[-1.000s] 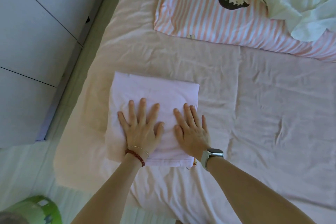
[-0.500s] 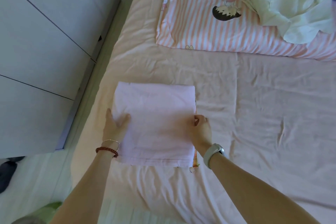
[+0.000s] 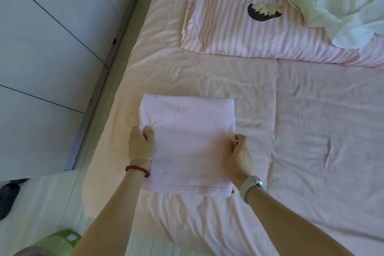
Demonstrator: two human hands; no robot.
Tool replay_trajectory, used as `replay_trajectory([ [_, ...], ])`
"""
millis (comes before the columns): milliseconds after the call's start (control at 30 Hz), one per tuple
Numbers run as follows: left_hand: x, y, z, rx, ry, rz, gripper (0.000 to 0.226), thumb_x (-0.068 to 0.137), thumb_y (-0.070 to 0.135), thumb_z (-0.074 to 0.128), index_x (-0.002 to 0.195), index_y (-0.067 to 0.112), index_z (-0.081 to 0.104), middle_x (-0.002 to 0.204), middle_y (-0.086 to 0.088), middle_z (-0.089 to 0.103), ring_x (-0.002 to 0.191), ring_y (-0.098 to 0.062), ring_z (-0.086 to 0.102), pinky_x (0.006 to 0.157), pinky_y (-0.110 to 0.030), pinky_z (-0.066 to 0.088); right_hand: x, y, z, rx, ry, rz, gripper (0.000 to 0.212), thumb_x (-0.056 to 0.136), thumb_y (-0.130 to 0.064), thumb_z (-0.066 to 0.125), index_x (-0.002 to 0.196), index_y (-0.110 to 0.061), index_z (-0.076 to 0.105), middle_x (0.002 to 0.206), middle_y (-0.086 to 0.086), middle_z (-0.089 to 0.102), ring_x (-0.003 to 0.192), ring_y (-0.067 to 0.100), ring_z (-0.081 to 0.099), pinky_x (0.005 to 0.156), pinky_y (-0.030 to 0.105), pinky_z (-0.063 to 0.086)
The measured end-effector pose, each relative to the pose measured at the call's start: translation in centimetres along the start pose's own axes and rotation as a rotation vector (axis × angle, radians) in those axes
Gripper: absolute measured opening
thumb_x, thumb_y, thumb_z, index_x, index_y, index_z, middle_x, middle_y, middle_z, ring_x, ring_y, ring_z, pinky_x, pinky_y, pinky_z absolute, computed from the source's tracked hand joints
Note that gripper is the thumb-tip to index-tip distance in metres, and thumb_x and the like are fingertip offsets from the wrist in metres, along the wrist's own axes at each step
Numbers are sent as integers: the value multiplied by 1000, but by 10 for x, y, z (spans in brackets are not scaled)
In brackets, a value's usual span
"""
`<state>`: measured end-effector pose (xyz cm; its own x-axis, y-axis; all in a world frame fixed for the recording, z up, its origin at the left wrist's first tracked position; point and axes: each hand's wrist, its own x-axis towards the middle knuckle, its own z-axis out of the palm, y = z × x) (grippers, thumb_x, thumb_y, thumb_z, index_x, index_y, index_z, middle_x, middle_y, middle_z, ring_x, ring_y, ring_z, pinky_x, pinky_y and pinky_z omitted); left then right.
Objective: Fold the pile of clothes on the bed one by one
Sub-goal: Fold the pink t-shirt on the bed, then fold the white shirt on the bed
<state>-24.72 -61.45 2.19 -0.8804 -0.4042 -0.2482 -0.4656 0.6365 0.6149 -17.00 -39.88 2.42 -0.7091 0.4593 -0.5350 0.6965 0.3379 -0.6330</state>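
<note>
The bed (image 3: 311, 131), under a wrinkled pale-pink sheet, carries a folded pale-pink cloth (image 3: 187, 141) and a peach-striped quilt (image 3: 239, 27).

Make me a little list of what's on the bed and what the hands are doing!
bed: pink wrinkled sheet
folded item: pale pink cloth, a neat rectangle near the bed's left edge
left hand: grips the cloth's left edge
right hand: pinches the cloth's right edge
wrists: red bead bracelet on the left, white watch on the right
far end: striped cartoon quilt
waiting pile: crumpled white clothes on the quilt, not yet folded
</note>
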Motion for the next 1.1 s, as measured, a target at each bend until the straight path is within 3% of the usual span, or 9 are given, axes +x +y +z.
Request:
replay_trajectory([
  [100,-5,4,-2,47,-34,28,35,95,18,44,123,-3,45,123,-25,48,111,-39,47,87,-39,38,15,5,6,32,-59,114,26,99,-27,32,122,-16,32,116,8,57,87,28,51,71,33,35],
  [167,-14,3,-6,249,89,184,50,94,24,44,140,7,34,139,-20,40,123,-38,41,97,-47,36,19,2,9,-131,-6,59,35,97,-20,37,131,-15,32,125,10,51,100,32,51,76,36,37],
  [300,-33,-11,4,610,-90,541,51,90,36,33,138,20,37,145,-18,36,131,-43,32,99,-56,35,18,8,7,-587,151,-457,66,76,0,53,139,-18,38,136,12,47,121,32,49,95,48,40],
  [400,-35,-15,7,729,-253,458,61,88,46,22,144,24,30,153,-16,21,138,-43,15,103,-61,29,21,16,-2,-761,-161,-498,59,96,-19,29,150,-27,7,158,-4,1,145,23,9,114,48,13],
  [467,-32,-8,6,751,-264,413,60,87,47,21,145,29,27,156,-11,13,141,-38,9,107,-64,16,28,18,-12,-753,-265,-494,60,90,-42,2,148,-31,-6,156,-10,-14,145,19,-7,116,43,3],
  [567,-38,17,6,735,-173,493,51,84,36,35,130,20,50,146,-17,35,135,-40,26,99,-70,20,29,10,-35,-694,-282,-580,72,81,-49,-4,149,-29,4,158,-7,-4,145,18,-6,116,40,0],
  [700,-61,84,29,667,-222,568,52,81,36,39,125,14,55,137,-20,46,128,-44,39,94,-72,24,32,2,-91,-650,-193,-567,84,73,-55,-7,149,-25,15,157,-3,12,145,16,1,116,36,1],
  [867,-91,185,91,499,-301,592,59,93,28,46,147,22,22,157,-6,9,144,-29,3,112,-54,6,56,9,-187,-599,-35,-447,54,96,-39,25,147,-22,23,154,0,22,143,16,15,115,32,15],
  [1100,-121,246,232,474,-543,533,62,96,35,37,149,29,4,157,-3,-3,144,-26,1,115,-44,16,138,75,-273,-635,58,-288,51,98,-30,36,146,-21,23,152,0,26,138,19,24,108,33,28],
])
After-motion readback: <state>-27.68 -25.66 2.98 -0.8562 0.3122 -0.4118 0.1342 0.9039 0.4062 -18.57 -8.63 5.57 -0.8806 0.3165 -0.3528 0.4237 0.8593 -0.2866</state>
